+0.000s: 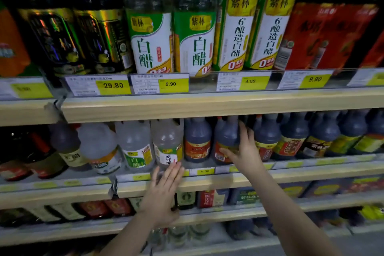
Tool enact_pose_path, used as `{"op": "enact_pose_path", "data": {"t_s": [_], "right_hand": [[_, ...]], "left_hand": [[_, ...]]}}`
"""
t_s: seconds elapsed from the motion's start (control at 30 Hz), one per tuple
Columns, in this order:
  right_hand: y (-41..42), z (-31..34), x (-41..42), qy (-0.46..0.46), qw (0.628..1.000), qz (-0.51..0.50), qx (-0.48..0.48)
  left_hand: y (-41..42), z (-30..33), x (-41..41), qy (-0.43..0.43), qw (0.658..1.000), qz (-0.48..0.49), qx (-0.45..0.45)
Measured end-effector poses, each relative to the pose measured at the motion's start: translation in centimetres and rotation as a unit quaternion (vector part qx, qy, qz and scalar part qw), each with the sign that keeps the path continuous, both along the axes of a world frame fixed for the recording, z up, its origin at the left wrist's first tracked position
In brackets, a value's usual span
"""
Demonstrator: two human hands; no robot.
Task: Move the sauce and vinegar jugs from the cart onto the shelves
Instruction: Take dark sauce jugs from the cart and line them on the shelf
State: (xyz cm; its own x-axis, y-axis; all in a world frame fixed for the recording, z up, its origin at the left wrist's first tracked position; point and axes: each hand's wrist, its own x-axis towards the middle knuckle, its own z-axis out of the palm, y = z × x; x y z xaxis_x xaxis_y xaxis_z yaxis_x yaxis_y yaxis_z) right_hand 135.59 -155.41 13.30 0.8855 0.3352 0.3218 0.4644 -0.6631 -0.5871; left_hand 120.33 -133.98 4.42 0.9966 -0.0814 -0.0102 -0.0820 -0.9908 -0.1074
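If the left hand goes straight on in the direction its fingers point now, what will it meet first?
Most likely the clear vinegar jug with the white and green label. The left hand points up and into the middle shelf, its fingertips already at the jug's base; whether they touch is unclear.

Dark jugs (226, 139) — yellow tags (170, 84)

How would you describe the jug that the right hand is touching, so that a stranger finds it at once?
Look at the middle shelf, below the tall white-vinegar bottles. Where the clear jugs end and the dark jugs begin, it is the second dark jug. Only this one shows a barcode and has the right hand spread flat on it.
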Motion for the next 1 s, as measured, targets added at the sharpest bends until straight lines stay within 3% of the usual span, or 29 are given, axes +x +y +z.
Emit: {"op": "enact_pose_path", "data": {"t_s": [0.4,0.5,0.7,0.8,0.9,1.0], "right_hand": [[-0.9,-0.7,-4.0,-0.077,0.994,-0.065,-0.049],[-2.0,-1.8,-4.3,-0.125,0.986,-0.060,-0.088],[-2.1,-3.2,-3.6,-0.189,0.972,-0.007,-0.140],[-1.3,-2.3,-2.4,-0.236,0.961,-0.027,-0.139],[0.1,-2.0,-1.3,-0.220,0.963,-0.053,-0.148],[0.4,-2.7,-0.4,-0.215,0.960,-0.056,-0.168]], "left_hand": [[0.8,-1.2,-0.4,-0.115,0.992,-0.043,-0.033],[0.6,-0.5,0.7,-0.175,0.982,-0.038,-0.065],[-2.6,4.5,4.5,-0.319,0.942,-0.095,-0.032],[-5.0,7.5,8.0,-0.383,0.922,-0.042,0.017],[-5.6,8.5,9.7,-0.349,0.932,0.077,0.058],[-5.5,7.1,10.0,-0.336,0.932,0.103,0.089]]}}
